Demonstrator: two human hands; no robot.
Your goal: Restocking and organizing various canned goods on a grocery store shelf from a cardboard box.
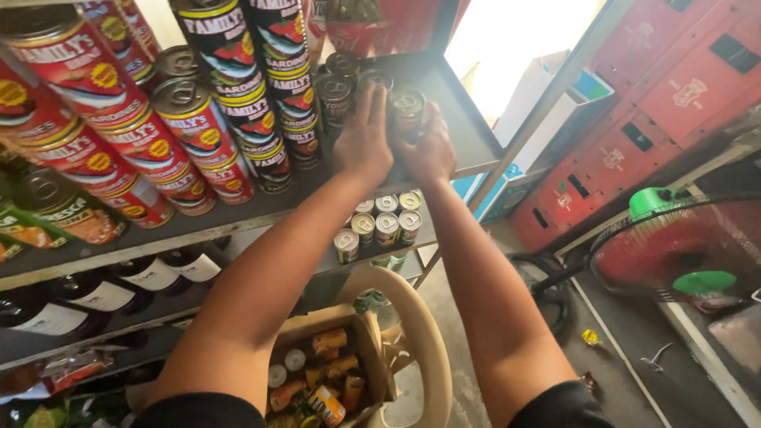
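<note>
Here, can (408, 109) btwn both hands (396, 147)

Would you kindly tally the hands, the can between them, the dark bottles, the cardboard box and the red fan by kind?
Bare hands: 2, left hand, right hand
Silver-topped tin can between them: 1
Dark glass bottles with white labels: 4
Brown cardboard box: 1
Round red fan: 1
Total: 9

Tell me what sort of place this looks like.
Probably a small grocery shop or its stockroom. Metal shelves hold stacked rows of canned fish and dark bottles, and both hands, left hand and right hand, are at cans on the shelf.
</note>
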